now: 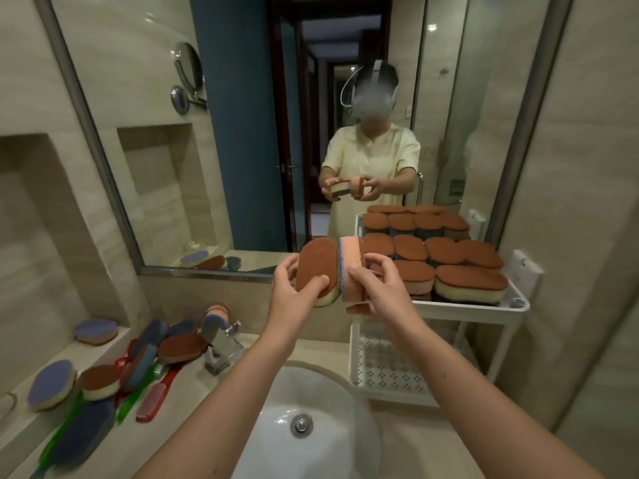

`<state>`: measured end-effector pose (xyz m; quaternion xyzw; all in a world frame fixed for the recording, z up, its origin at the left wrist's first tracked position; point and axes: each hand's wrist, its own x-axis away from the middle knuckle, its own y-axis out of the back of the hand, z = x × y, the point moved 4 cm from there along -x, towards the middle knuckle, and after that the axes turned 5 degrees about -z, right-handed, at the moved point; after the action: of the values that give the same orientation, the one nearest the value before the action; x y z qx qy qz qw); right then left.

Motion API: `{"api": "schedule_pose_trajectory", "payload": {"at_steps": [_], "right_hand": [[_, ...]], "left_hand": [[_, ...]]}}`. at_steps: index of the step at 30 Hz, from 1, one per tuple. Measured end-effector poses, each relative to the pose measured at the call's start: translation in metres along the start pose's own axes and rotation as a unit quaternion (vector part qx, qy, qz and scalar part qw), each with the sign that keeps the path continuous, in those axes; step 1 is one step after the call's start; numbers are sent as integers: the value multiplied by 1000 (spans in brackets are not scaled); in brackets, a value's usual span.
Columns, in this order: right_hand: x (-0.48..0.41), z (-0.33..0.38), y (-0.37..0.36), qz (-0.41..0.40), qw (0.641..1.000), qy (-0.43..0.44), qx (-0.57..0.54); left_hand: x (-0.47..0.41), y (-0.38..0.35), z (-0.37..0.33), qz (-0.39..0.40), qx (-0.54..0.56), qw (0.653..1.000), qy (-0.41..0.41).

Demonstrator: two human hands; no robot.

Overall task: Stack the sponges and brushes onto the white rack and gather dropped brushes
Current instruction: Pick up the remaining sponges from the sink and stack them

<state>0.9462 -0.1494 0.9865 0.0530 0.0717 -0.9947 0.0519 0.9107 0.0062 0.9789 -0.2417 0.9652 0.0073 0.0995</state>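
My left hand (294, 292) holds a brown-topped oval sponge (316, 267) above the sink. My right hand (377, 288) grips an orange sponge with a purple face (351, 267), held on edge beside the first. Both sponges hover just left of the white rack (484, 307), whose top shelf carries several brown-topped sponges (470, 281). The rack's lower perforated shelf (380, 368) shows nothing on it. On the counter at left lie several loose sponges (179, 347) and red (154, 399) and green brushes (133, 399).
A white sink basin (311, 423) sits below my arms with a chrome faucet (219, 347) at its left. A large mirror (242, 133) covers the back wall. A recessed wall niche (31, 209) is at left; a tiled wall is right of the rack.
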Motion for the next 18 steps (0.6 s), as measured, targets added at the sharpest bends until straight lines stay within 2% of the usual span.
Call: {"api": "schedule_pose_trajectory", "payload": {"at_steps": [6,12,18], "right_hand": [[-9,33,56,-49,998,30,3],[-18,50,106,-85,995,43,19],[-36,61,148,-130,989,58,51]], "left_hand": [[15,-56,-24,135,-33,989,-50],[12,-113,-34,166,-27,984,-67],[-9,-170,-35,181,-86,975,-99]]}}
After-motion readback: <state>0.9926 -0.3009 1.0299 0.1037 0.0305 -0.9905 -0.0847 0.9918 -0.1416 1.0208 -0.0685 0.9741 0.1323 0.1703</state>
